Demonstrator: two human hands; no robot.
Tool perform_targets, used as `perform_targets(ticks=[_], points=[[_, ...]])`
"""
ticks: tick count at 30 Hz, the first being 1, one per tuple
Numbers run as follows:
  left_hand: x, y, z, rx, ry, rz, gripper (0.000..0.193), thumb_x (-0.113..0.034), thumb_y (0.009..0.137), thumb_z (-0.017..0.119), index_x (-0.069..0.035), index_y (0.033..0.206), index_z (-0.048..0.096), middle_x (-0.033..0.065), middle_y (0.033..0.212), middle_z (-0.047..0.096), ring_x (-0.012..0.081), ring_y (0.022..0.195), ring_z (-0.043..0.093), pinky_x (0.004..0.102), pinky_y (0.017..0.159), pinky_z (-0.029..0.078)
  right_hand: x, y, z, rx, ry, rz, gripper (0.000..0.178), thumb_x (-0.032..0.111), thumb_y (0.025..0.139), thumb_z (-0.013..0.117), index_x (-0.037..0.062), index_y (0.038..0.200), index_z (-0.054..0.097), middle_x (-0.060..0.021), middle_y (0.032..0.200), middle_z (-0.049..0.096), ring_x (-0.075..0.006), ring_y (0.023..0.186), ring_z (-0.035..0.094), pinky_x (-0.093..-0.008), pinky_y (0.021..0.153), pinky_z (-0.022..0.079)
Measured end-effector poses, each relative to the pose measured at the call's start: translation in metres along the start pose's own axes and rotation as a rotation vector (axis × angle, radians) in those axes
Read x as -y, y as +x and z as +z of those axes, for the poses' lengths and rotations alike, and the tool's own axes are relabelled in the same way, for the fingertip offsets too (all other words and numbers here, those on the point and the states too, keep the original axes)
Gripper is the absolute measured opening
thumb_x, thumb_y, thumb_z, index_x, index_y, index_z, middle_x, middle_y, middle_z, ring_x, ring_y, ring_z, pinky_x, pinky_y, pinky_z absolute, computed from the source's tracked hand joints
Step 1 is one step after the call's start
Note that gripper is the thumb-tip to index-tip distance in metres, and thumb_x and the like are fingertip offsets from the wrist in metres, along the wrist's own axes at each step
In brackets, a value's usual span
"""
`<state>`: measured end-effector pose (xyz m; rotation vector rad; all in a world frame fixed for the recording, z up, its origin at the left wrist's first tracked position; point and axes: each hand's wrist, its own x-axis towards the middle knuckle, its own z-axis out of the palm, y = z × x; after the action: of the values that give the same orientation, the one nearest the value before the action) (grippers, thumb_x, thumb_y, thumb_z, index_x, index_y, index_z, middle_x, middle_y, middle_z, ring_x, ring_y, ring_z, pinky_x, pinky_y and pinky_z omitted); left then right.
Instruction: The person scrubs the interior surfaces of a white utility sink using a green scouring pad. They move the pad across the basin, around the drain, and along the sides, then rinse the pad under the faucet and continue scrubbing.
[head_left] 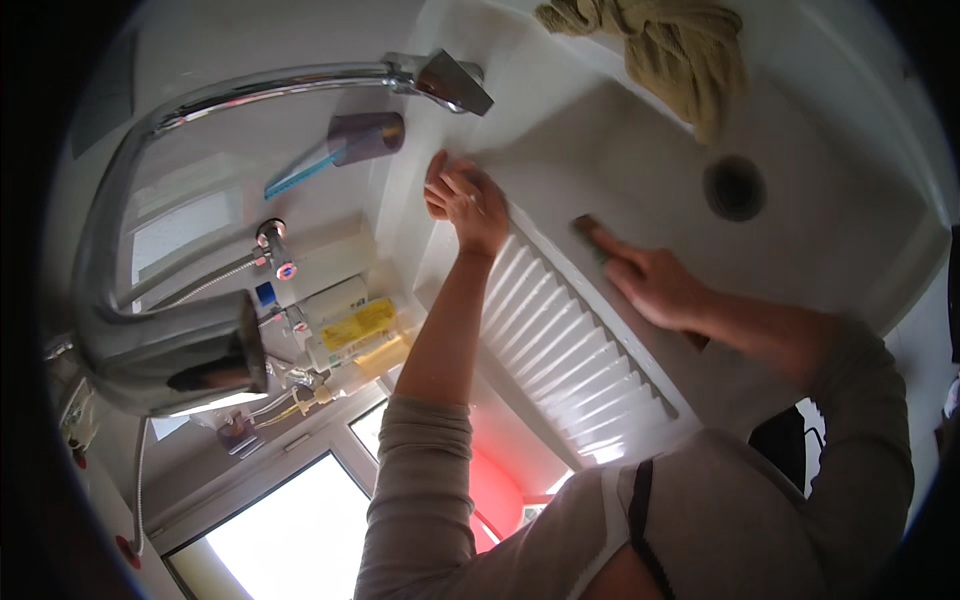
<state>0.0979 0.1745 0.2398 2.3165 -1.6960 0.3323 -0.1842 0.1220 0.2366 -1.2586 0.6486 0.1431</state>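
A white laundry sink [810,230] holds a built-in ribbed washboard [565,345]. My left hand [468,205] rests at the sink's edge, just beyond the washboard's upper left end, with nothing visible in its loosely bent, parted fingers; whitish spots show on them. Over the basin beside the washboard, my right hand [655,285] is closed on a small brown and green piece [586,228], whose exact kind I cannot make out. A crumpled tan towel [690,55] hangs over the far side into the basin, near the dark round drain [734,188].
A curved chrome faucet [270,82] arches along the left, its spout head close to my left hand. Behind it are a purple cup [365,140], a blue stick-like item [303,175], a valve [278,250] and a yellow-labelled bottle [358,323]. A bright window [290,530] lies lower left.
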Motion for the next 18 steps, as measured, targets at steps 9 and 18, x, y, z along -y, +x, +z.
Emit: perform_targets(ticks=[9,18], points=[[0.003,0.001,0.004,-0.008,0.003,-0.021,0.030,-0.011,0.081,0.055,-0.008,0.110,0.045,0.0176,0.138,0.032,0.0380,0.118,0.033,0.0505,0.096,0.023,-0.054,-0.004,0.010,-0.165,-0.055,-0.171,0.051,0.032,0.099,0.042,0.0119,0.146,0.038,-0.0236,0.106,0.066,-0.0324,0.096,0.067,-0.0367,0.092,0.047],[-0.005,0.006,-0.002,0.018,-0.028,-0.036,0.030,-0.011,0.083,0.052,-0.008,0.112,0.044,0.0185,0.140,0.030,0.0376,0.121,0.029,0.0528,0.097,0.020,-0.095,0.102,-0.024,-0.166,0.013,-0.029,0.048,0.032,0.098,0.044,0.0091,0.140,0.046,-0.0218,0.126,0.059,-0.0329,0.116,0.058,-0.0343,0.099,0.042]])
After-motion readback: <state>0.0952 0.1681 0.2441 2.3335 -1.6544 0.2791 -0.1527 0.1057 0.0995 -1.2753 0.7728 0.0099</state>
